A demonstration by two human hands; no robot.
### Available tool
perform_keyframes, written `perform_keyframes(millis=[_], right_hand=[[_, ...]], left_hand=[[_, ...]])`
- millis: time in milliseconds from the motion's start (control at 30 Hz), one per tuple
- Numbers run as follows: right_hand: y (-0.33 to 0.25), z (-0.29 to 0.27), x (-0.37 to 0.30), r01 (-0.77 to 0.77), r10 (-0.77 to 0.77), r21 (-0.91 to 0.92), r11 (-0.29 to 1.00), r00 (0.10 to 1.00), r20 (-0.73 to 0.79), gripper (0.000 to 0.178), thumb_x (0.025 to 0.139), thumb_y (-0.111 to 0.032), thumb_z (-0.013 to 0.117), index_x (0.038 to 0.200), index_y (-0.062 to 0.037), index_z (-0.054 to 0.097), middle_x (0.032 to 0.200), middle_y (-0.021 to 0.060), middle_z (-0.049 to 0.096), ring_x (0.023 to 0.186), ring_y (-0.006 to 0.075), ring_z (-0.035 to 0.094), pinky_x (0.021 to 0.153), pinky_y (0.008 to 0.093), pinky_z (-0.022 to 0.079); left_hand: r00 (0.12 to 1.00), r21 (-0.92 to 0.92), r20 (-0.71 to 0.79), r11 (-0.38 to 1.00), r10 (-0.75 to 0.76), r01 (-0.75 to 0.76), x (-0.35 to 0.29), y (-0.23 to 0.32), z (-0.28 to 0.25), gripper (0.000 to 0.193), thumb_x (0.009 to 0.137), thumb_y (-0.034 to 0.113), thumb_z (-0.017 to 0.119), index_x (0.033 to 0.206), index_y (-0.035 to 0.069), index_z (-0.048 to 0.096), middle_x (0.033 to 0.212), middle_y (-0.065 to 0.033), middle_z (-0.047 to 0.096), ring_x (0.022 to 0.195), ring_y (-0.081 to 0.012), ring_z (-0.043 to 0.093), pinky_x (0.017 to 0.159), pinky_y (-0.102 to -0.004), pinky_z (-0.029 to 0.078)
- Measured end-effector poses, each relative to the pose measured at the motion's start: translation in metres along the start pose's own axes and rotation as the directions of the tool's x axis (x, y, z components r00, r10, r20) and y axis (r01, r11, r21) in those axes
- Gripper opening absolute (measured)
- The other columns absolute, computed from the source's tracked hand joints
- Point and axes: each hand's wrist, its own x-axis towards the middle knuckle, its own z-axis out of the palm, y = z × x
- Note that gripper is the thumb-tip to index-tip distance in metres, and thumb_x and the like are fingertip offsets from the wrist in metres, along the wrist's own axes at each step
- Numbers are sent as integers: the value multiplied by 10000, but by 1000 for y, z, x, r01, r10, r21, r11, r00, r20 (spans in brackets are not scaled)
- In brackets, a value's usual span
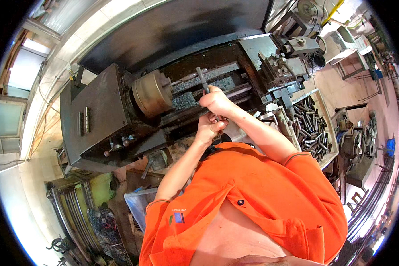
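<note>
A long, slim grey metal tool with a short crosswise end point(202, 79) slants up over the lathe bed. My right hand point(218, 102) is closed round its middle. Just below, my left hand point(210, 127) has its fingers curled at the tool's lower end, close against the right hand. To the left is the brown, round lathe chuck point(151, 94), with a thin rod point(181, 81) sticking out to its right. Dark metal chips point(186, 101) lie in the bed beneath the tool.
The lathe's headstock point(95, 117) carries two small rods on top. At the right stand the tool post point(277, 66) and a tray point(333, 128) of many short metal rods. A dark splash guard point(181, 31) rises behind. Lower left is a greenish machine point(99, 190).
</note>
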Motion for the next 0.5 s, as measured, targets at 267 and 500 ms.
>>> perform_keyframes(millis=[267,500], right_hand=[[-31,14,3,-81,81,-3,997,988,133,240,631,-143,565,771,48,520,683,123,527,666,192,495,616,333,429],[-19,-11,-5,-227,203,247,942,972,120,320,649,-209,586,806,66,536,738,171,569,728,240,560,661,344,449]], left_hand=[[999,118,-54,993,2,4,-11,2,-14,494,636,392,752,858,-3,554,758,-49,609,681,-132,603,483,-247,477],[997,186,65,982,-30,17,1,8,3,460,652,381,737,851,-2,581,796,-66,627,713,-138,618,495,-225,461]])
